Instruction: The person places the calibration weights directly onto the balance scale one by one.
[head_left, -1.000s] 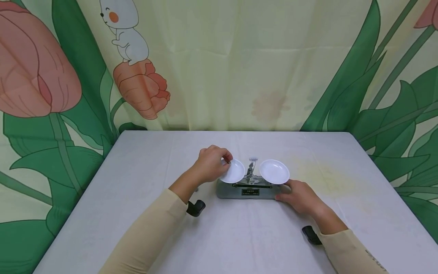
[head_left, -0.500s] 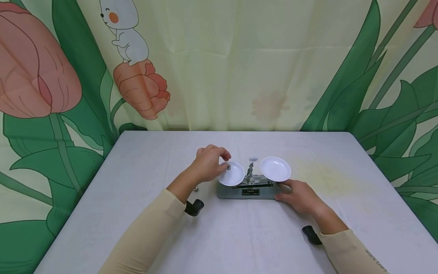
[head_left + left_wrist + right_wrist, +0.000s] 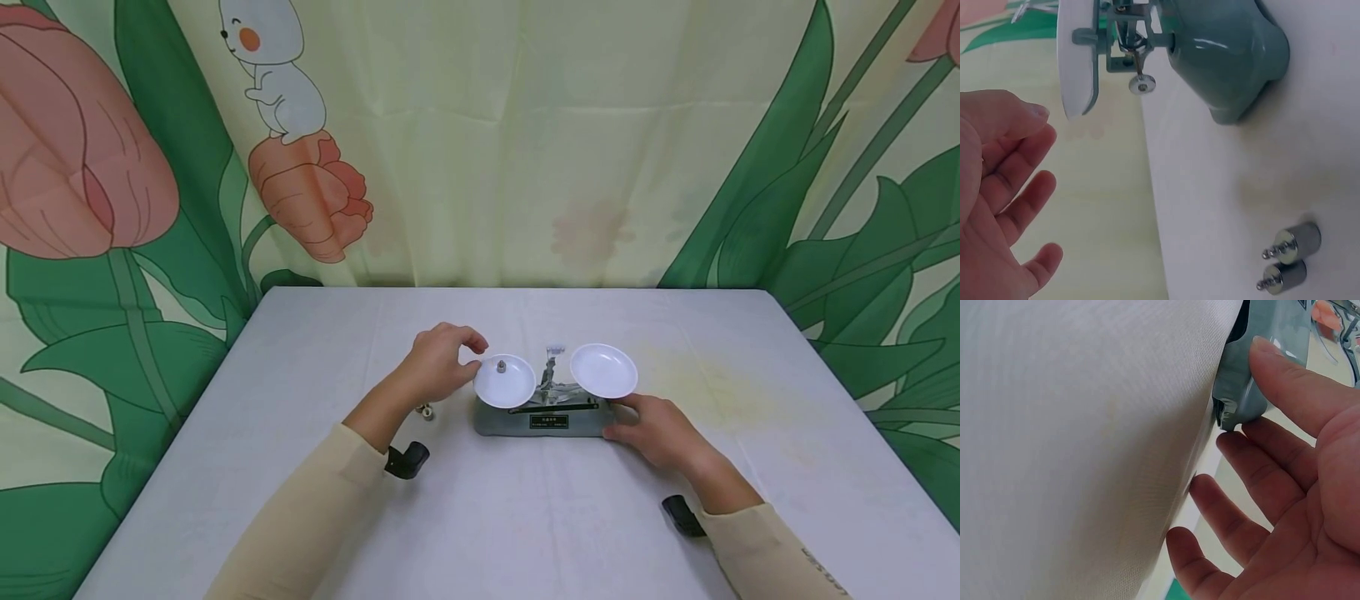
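Note:
A grey-green balance scale (image 3: 495, 422) with two white pans stands on the table. On its left pan (image 3: 501, 393) sits a small metal weight (image 3: 502, 367), upright. The right pan (image 3: 603, 371) stands a little higher and holds nothing. Just left of the left pan is my left hand (image 3: 437, 365), fingers loosely bent and apart from the weight. My right hand (image 3: 660, 429) grips the right end of the scale's base, thumb (image 3: 1285, 378) on the front and fingertips at the end. Two knobbed metal weights (image 3: 1297, 242) stand side by side on the table, partly hidden by my left wrist in the head view.
A white cloth covers the table (image 3: 555, 517). Behind it hangs a curtain (image 3: 480, 167) printed with flowers, leaves and a rabbit. Black wrist straps or mounts (image 3: 408, 460) show below both hands.
My left hand has let go of the weight on the left pan and drawn back leftward. The left pan has dropped and the right pan has risen. My right hand stays put.

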A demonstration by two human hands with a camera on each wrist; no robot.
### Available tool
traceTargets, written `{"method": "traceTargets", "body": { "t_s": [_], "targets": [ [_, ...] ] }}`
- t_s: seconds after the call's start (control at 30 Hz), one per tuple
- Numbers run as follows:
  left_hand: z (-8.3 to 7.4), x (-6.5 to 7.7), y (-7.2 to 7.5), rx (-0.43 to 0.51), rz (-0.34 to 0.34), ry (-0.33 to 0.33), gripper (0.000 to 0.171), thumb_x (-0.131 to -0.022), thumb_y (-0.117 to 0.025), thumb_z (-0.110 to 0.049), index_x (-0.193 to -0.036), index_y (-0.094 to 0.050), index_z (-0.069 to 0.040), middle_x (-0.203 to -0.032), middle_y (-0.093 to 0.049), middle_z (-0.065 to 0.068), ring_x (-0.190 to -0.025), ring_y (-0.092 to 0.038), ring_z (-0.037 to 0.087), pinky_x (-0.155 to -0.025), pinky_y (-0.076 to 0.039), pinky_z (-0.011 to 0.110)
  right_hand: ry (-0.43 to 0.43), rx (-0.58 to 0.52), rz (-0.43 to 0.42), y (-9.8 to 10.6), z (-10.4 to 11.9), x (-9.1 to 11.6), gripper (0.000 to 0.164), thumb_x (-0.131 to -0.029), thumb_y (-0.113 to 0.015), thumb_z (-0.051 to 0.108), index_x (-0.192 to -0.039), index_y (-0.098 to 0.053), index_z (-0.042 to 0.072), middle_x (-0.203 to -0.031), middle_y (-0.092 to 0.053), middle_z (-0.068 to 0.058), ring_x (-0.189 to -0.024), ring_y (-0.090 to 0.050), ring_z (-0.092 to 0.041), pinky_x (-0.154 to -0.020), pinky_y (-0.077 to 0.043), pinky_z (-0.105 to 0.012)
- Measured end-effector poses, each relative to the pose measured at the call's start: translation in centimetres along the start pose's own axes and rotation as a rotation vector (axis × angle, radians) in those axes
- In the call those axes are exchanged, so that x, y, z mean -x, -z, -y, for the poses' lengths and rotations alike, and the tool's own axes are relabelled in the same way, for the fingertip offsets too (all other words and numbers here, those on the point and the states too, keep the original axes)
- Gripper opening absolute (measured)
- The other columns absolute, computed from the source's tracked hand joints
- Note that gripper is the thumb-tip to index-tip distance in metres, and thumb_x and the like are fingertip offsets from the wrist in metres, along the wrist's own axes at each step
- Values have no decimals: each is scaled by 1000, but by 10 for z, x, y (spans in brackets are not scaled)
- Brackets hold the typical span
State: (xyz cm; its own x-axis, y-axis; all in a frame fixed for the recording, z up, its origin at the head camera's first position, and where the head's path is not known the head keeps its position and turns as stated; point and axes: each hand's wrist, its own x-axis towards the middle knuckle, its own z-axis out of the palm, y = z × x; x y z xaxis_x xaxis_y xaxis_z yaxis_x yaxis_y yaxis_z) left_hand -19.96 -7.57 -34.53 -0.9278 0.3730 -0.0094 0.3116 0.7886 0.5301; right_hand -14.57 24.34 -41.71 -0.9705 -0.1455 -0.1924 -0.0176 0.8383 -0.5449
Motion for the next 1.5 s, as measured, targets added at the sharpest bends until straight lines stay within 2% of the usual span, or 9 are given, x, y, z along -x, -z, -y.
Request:
{"method": "traceTargets", "body": {
  "t_s": [0.17,0.37,0.63,0.93,1.23,1.5],
  "targets": [
    [11,8,3,48,7,12,28,-94,-70,-13,-122,-68,-8,-117,-66,3,-121,-54,27,-100,-45,43,2,3,0,0,0,0,65,-87,-78,24,-139,-53,-5,-140,-51,-29,-132,-43,-49,-103,-34,-66],
    [28,18,5,46,10,19,26,-94,-70,-12,-120,-68,-8,-115,-67,3,-119,-55,27,-101,-44,43,9,5,3,0,0,-1,65,-87,-78,25,-138,-54,-5,-140,-52,-29,-131,-43,-49,-102,-35,-66],
    [50,29,4,52,35,101,28,-93,-70,-11,-121,-67,-7,-116,-65,4,-120,-54,31,-99,-47,45,7,4,-3,-2,0,0,64,-87,-78,24,-139,-54,-5,-140,-52,-29,-131,-43,-50,-102,-35,-67],
    [73,39,-2,54,20,138,28,-92,-69,-11,-120,-66,-7,-117,-66,4,-121,-53,31,-97,-46,45,41,33,-7,1,0,2,63,-86,-77,27,-136,-56,-5,-137,-54,-29,-129,-45,-51,-99,-37,-66],
    [90,42,-13,29,61,271,26,-91,-71,-12,-117,-68,-14,-119,-62,5,-111,-52,28,-85,-47,40,25,28,-4,1,0,1,64,-87,-78,27,-137,-55,-5,-138,-53,-29,-129,-44,-51,-99,-37,-67],
    [97,41,-23,3,68,241,23,-88,-72,-6,-109,-69,-13,-106,-67,-1,-108,-58,24,-92,-42,46,23,22,-2,0,0,0,65,-87,-77,28,-138,-55,-4,-139,-53,-28,-130,-44,-50,-101,-36,-66]
  ]
}}
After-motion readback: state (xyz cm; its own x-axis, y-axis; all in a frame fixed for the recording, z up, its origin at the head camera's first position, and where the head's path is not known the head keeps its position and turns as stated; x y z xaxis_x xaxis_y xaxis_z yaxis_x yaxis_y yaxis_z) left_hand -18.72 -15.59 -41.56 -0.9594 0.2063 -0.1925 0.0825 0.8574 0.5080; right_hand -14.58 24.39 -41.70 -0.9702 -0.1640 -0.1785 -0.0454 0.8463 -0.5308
